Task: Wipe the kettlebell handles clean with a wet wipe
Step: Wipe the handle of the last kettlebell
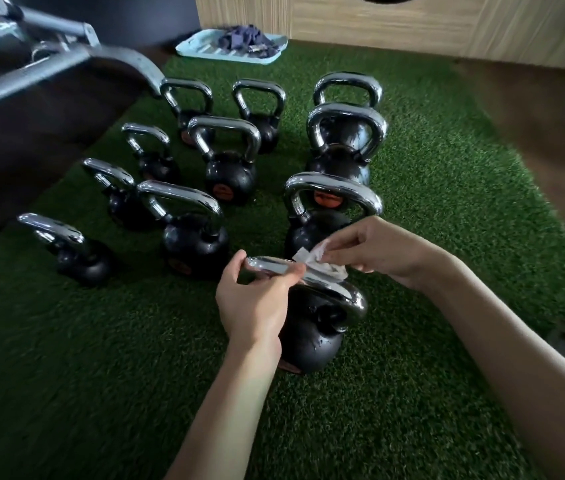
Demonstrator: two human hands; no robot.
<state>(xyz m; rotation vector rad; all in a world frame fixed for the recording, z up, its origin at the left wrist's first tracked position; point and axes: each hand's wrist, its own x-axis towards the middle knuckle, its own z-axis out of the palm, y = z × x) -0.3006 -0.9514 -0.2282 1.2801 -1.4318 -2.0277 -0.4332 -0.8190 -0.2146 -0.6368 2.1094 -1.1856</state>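
The nearest black kettlebell [312, 327] stands on green turf, and its chrome handle [350, 297] runs across the middle of the view. My left hand [256, 306] grips the left end of that handle. My right hand [374, 247] pinches a crumpled white wet wipe [315, 261], which lies against the top of the handle just right of my left thumb. Behind stand several more black kettlebells with chrome handles, such as the one right behind [319, 223] and another to its left [191, 233].
Green turf [447, 188] covers the floor. A light blue tray [204, 46] with dark cloth sits at the back by a wooden wall [412, 22]. A grey metal gym frame [66, 60] and a dark mat are at the left. Brown floor borders the turf on the right.
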